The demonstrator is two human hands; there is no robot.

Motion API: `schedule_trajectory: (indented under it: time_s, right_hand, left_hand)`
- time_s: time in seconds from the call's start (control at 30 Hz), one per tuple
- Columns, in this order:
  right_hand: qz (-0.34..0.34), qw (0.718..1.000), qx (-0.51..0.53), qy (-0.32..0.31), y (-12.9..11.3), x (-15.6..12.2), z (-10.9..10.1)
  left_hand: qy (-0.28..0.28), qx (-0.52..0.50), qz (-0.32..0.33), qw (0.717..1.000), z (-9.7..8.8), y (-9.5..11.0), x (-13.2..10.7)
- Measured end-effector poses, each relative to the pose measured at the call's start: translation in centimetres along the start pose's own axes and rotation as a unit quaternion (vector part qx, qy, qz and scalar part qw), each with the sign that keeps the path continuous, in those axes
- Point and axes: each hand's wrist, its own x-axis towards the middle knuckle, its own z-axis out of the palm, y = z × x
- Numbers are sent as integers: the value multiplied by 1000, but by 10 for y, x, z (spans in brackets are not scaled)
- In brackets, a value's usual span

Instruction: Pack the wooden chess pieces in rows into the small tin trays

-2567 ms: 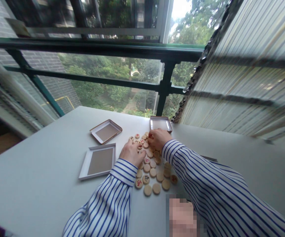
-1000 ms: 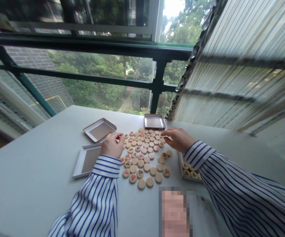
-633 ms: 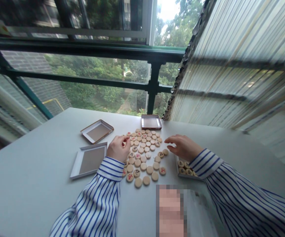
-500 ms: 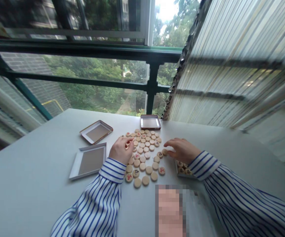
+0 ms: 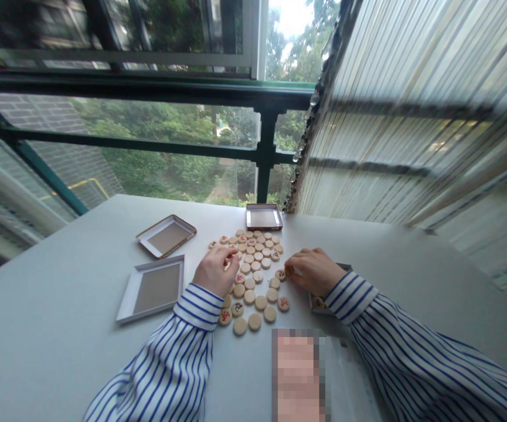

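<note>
Here I'm seeing the right hand (image 5: 315, 272) pinching one xiangqi piece (image 5: 289, 270) beside a black-charactered disc (image 5: 281, 274); grip unclear at the left hand (image 5: 215, 270).

the discs (image 5: 254, 321) are tan, some marked red or black, the sleeves (image 5: 178, 354) striped blue-and-white.

Daylight falls on a white table (image 5: 55, 293). Beyond its far edge stand a green railing (image 5: 147, 88) and trees (image 5: 160, 167), a string curtain (image 5: 389, 138) toward the right.
</note>
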Motion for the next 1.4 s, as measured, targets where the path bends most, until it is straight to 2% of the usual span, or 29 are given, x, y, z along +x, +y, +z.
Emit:
schedule_trajectory:
  time_s: [0.3,0.47,0.6,0.77,0.9,1.23,1.4]
  right_hand:
    - [4,999,14,41,0,-1,3]
    - [-6,990,104,93,7,-1,5]
    - [-3,957,263,119,13,-3,2]
    - [8,890,443,104,21,-5,-2]
    - [26,842,532,91,25,-6,-6]
    - [96,804,580,91,20,-6,-11]
    - [93,803,580,103,17,-4,-11]
  left_hand:
    - [-28,-27,-10,999,0,10,1]
    - [-79,-42,47,995,4,32,11]
    - [-136,-67,93,984,13,47,24]
    - [-161,-78,101,979,26,56,35]
    - [-174,-76,106,976,32,59,37]
    - [-133,-78,146,977,39,65,35]
    - [-130,-91,157,975,37,65,38]
